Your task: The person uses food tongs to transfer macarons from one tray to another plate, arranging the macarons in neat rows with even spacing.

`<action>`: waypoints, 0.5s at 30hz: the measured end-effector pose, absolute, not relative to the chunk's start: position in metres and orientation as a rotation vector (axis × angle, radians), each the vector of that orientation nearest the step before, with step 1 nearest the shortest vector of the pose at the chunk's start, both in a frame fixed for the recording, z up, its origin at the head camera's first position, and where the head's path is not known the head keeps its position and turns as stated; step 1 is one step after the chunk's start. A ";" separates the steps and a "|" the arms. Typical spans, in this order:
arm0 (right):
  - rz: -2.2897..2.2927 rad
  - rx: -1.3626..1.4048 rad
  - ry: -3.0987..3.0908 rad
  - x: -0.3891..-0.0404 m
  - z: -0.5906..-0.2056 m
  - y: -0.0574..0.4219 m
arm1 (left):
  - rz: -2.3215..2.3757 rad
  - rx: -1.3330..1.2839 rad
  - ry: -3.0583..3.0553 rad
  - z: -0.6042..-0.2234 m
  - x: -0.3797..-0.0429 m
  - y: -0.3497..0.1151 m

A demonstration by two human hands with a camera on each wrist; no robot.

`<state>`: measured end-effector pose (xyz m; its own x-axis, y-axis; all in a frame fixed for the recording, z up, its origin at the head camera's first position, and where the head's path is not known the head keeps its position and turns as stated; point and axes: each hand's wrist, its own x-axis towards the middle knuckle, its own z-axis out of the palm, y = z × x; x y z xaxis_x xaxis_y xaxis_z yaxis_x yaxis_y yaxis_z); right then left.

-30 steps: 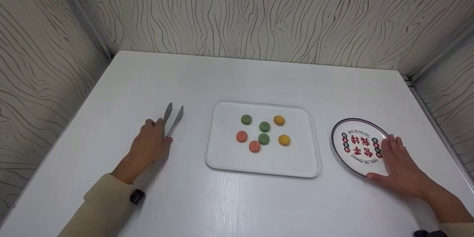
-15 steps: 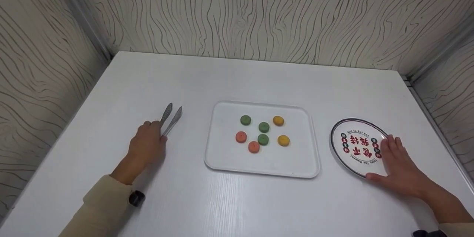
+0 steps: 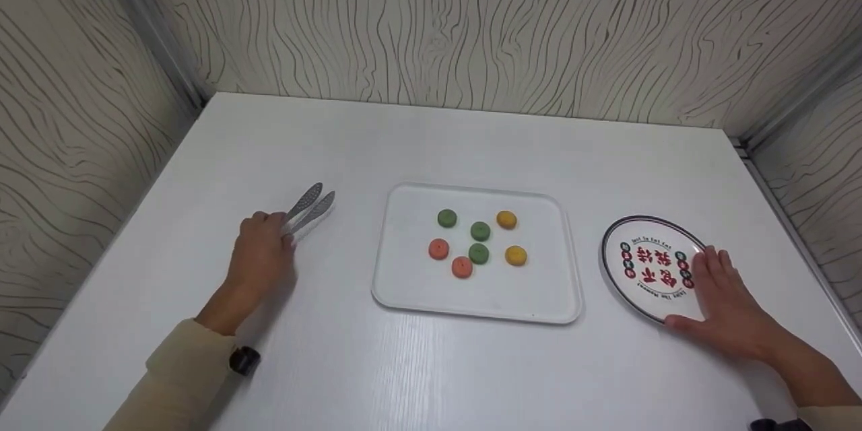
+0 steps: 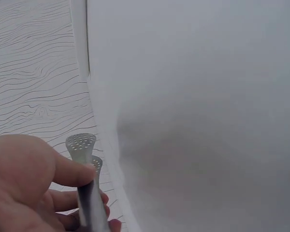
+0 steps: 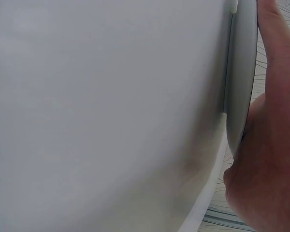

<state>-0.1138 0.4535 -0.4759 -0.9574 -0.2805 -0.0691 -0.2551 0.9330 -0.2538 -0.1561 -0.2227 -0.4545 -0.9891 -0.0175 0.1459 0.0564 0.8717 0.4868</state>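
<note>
At the left of the head view my left hand [image 3: 260,256] grips a pair of metal tongs [image 3: 313,207], whose two perforated tips are slightly apart and point away from me. The left wrist view shows the thumb and fingers around the tongs [image 4: 89,193]. On the right, my right hand [image 3: 733,310] lies with straight fingers over the near right edge of a white plate [image 3: 654,242] with a dark rim and red characters. From the right wrist camera, the plate [image 5: 242,72] appears edge-on beside the palm.
Between the hands lies a white rectangular tray [image 3: 412,286]. Several small round pieces rest on it, including a green piece [image 3: 447,218], an orange piece [image 3: 439,249] and a yellow piece [image 3: 516,256]. Patterned wall panels [image 3: 431,27] border the white table [image 3: 471,377].
My left hand has shifted a little left and turned the tongs, so their perforated tips now face the head camera more. The right hand, plate and tray have stayed in place.
</note>
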 end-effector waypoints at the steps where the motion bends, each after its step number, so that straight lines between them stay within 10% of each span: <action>1: -0.371 -0.415 2.986 -0.114 -0.476 0.454 | -0.747 -0.030 -2.889 -0.455 -0.157 -0.223; 15: -0.370 -0.424 2.990 -0.114 -0.474 0.452 | -0.686 -0.019 -2.847 -0.452 -0.161 -0.220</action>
